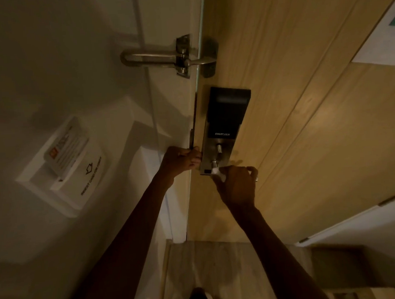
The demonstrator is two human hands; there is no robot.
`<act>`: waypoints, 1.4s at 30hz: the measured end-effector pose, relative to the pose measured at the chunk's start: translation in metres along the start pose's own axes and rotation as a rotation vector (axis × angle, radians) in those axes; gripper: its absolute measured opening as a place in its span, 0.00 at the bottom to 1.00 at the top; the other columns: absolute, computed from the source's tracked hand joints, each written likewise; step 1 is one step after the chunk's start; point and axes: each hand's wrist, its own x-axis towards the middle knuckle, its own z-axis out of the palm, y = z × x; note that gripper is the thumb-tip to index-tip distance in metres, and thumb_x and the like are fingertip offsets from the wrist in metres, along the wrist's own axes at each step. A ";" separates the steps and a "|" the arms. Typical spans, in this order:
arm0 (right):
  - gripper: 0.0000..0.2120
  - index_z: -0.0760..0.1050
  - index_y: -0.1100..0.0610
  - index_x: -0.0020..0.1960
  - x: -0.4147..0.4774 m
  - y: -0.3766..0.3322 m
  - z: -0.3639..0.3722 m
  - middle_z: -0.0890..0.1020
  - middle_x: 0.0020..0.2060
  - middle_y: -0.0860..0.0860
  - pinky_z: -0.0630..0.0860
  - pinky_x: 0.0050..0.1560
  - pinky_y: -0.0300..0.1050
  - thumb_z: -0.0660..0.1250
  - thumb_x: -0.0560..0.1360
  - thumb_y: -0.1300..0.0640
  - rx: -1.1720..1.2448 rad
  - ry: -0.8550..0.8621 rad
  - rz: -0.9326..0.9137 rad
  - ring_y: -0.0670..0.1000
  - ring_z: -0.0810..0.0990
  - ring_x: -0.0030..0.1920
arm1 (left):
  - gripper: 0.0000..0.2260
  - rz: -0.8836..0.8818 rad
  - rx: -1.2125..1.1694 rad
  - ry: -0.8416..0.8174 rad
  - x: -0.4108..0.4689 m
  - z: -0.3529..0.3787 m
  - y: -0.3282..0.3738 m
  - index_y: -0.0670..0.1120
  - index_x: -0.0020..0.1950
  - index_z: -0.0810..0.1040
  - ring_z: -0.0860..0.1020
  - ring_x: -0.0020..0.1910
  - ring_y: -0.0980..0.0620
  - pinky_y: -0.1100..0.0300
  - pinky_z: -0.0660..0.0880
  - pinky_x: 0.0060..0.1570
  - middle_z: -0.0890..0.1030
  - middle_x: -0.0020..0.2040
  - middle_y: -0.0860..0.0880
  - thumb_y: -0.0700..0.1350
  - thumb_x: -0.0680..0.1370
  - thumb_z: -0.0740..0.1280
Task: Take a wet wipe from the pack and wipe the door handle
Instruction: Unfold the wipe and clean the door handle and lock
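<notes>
A black smart lock plate [224,115] sits on the wooden door [304,96], with a metal handle stub [214,164] at its lower end. My right hand [237,186] is closed on a white wet wipe [217,172] and presses it against the handle; most of the handle is hidden behind the hand. My left hand [181,160] grips the door's edge just left of the lock. The wipe pack is not in view.
A metal swing-bar door guard [163,57] spans the frame and door above the lock. A white key-card holder [63,166] is mounted on the wall at left. Wood-look floor [222,268] lies below; a white panel [369,222] stands at lower right.
</notes>
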 end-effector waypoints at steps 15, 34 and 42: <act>0.16 0.83 0.54 0.45 0.014 -0.003 -0.004 0.85 0.37 0.54 0.60 0.46 0.47 0.63 0.78 0.44 0.182 0.152 0.282 0.56 0.81 0.40 | 0.12 0.010 0.013 0.007 -0.005 0.003 0.004 0.40 0.55 0.81 0.84 0.39 0.59 0.67 0.80 0.41 0.84 0.43 0.48 0.47 0.79 0.66; 0.11 0.83 0.55 0.40 0.012 -0.002 0.006 0.83 0.30 0.52 0.74 0.47 0.51 0.67 0.76 0.51 0.281 0.167 0.078 0.54 0.81 0.33 | 0.11 -0.006 0.003 0.026 0.000 0.004 0.001 0.40 0.52 0.82 0.83 0.46 0.50 0.63 0.79 0.43 0.84 0.46 0.43 0.48 0.78 0.67; 0.13 0.83 0.47 0.48 0.000 0.040 -0.012 0.86 0.43 0.42 0.69 0.61 0.56 0.62 0.79 0.44 0.248 0.033 -0.162 0.42 0.82 0.46 | 0.13 -0.010 0.012 0.037 0.000 0.005 0.002 0.39 0.55 0.81 0.84 0.48 0.49 0.60 0.81 0.47 0.85 0.48 0.41 0.47 0.78 0.67</act>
